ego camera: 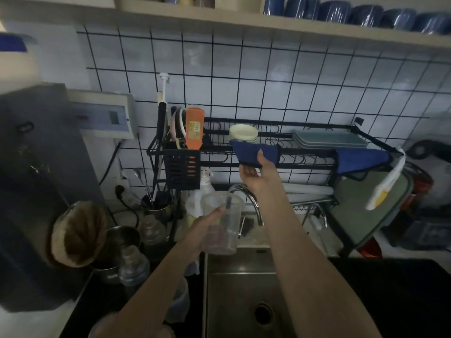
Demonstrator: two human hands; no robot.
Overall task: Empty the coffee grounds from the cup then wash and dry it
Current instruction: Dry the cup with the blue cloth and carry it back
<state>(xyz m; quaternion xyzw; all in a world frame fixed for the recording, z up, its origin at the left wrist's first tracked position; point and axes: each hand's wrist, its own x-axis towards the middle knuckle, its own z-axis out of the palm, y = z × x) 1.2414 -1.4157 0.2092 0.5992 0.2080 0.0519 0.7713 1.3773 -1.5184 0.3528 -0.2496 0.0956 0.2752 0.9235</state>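
A: Above the sink (244, 284), just in front of the tap (246, 198), the clear plastic cup (223, 223) is held upright in the left hand (207, 228), whose grip is closed around the cup's wall. It looks empty and rinsed; no grounds show inside, though the dim light leaves that uncertain.

B: And the right hand (253, 170)?

A: Raised to the dish rack (292, 147), its grip pinching the lower edge of a blue cloth (253, 152) draped over the front rail. Judged from that, drying is the step in hand; the cup waits over the basin so that drips fall there, not on the worktop (390, 289).

B: Any legible writing?

A: None. The orange bottle (194, 128) in the rack's caddy carries a yellow label, too blurred to read.
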